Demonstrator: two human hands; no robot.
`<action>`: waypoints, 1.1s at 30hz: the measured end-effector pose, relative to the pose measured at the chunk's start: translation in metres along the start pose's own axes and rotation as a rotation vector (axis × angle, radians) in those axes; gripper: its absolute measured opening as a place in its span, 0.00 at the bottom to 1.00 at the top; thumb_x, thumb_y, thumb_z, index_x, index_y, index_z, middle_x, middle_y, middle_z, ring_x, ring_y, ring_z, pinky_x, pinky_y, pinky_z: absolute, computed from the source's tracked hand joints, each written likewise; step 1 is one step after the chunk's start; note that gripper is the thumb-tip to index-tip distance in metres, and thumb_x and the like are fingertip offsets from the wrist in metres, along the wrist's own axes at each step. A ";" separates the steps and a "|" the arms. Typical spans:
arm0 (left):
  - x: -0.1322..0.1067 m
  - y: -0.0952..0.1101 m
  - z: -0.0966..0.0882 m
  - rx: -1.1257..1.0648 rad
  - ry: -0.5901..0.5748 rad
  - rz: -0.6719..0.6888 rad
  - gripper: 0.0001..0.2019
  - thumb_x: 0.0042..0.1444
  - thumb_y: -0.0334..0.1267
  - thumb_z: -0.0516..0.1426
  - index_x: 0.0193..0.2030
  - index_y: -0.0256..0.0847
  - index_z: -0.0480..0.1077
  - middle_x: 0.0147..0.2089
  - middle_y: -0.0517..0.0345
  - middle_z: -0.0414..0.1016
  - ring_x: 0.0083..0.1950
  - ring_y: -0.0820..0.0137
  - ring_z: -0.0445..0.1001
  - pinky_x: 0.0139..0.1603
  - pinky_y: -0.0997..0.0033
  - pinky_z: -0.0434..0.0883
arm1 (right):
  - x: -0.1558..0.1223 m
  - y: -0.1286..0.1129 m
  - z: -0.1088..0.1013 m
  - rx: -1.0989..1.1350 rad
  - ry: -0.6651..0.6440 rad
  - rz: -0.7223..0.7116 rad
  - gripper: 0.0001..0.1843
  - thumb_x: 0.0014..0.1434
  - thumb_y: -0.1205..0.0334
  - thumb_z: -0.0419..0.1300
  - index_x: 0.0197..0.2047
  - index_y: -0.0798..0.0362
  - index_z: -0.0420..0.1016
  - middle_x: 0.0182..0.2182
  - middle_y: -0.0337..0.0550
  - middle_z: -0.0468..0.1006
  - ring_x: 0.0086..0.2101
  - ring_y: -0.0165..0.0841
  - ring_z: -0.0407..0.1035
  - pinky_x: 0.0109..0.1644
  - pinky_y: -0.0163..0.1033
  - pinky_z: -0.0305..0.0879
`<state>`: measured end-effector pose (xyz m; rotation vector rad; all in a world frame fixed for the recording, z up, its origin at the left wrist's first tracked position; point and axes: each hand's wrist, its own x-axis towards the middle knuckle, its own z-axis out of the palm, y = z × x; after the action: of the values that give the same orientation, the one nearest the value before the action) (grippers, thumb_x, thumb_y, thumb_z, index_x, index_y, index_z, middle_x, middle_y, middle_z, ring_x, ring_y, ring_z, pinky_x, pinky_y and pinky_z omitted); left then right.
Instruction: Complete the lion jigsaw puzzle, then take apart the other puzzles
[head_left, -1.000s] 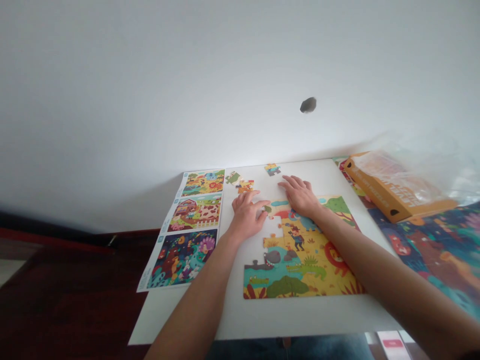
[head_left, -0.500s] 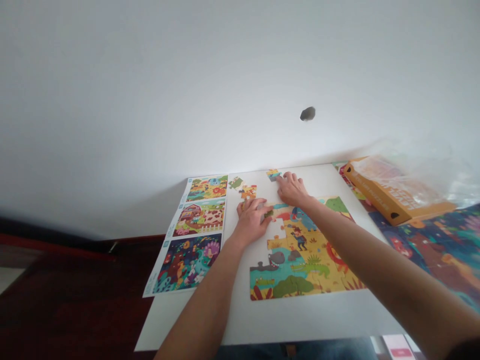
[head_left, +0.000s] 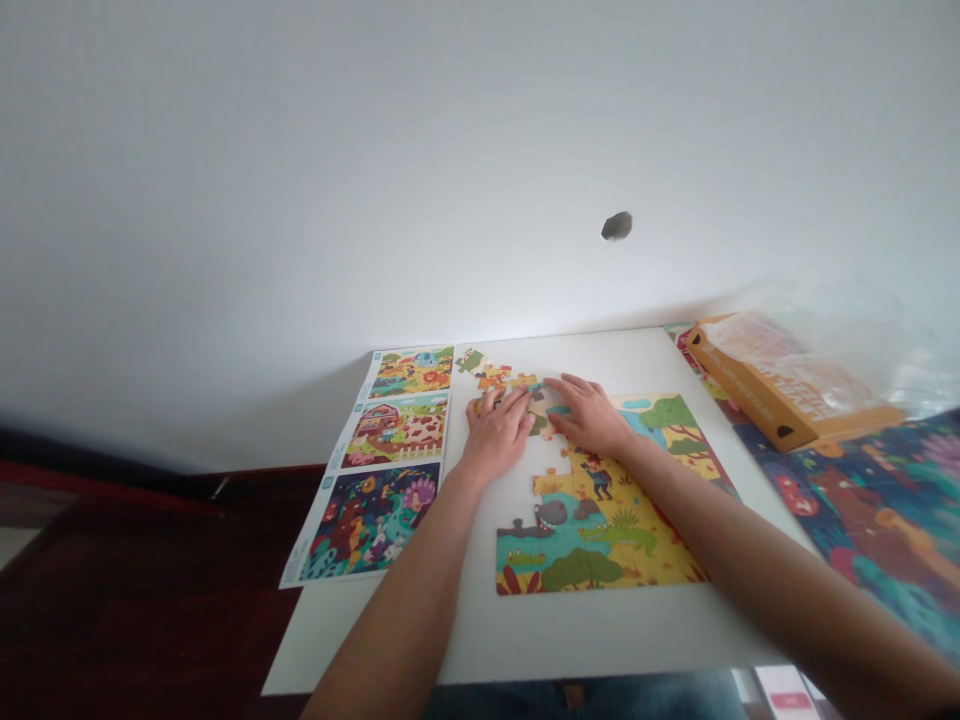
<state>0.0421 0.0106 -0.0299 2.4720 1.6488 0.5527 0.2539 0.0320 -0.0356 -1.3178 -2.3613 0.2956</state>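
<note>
A partly built colourful animal jigsaw (head_left: 607, 520) lies on the white table (head_left: 525, 630). My left hand (head_left: 499, 432) rests at the puzzle's upper left corner, fingers pressed flat on a piece. My right hand (head_left: 589, 412) lies just to its right, fingers stretched out over a piece (head_left: 541, 398) at the top edge of the puzzle. The fingertips of both hands nearly meet. Two loose pieces (head_left: 484, 372) lie just beyond the left hand, near the wall.
A picture sheet (head_left: 382, 460) with three puzzle scenes lies at the table's left edge. An orange puzzle box (head_left: 780, 385) under clear plastic stands at the right, on a dark finished puzzle (head_left: 877, 510). A white wall rises behind the table.
My right hand reached to the far piece by the wall and drew it back to the puzzle's top left corner. The left hand stayed near that corner, shifting slightly.
</note>
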 end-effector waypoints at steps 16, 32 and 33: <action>-0.006 -0.005 -0.023 0.141 0.013 -0.133 0.08 0.58 0.39 0.59 0.44 0.46 0.76 0.48 0.50 0.73 0.57 0.55 0.67 0.64 0.42 0.56 | 0.004 0.007 0.002 0.029 0.102 0.030 0.22 0.61 0.55 0.57 0.58 0.50 0.70 0.57 0.50 0.71 0.58 0.45 0.61 0.60 0.52 0.58; -0.019 0.004 -0.045 0.013 -0.168 0.000 0.21 0.50 0.36 0.63 0.53 0.46 0.72 0.50 0.51 0.74 0.59 0.54 0.65 0.62 0.49 0.61 | 0.004 0.008 0.004 0.008 0.098 0.036 0.18 0.61 0.55 0.58 0.53 0.48 0.74 0.56 0.49 0.71 0.57 0.45 0.61 0.59 0.52 0.59; -0.020 0.004 -0.046 -0.009 -0.191 -0.004 0.23 0.50 0.37 0.63 0.55 0.46 0.71 0.51 0.51 0.73 0.59 0.54 0.66 0.62 0.51 0.61 | 0.004 0.008 0.004 0.006 0.099 0.039 0.18 0.61 0.55 0.58 0.53 0.48 0.74 0.56 0.49 0.71 0.57 0.45 0.61 0.59 0.52 0.59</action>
<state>0.0218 -0.0136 0.0087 2.4288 1.5742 0.3110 0.2563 0.0398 -0.0408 -1.3450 -2.2537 0.2430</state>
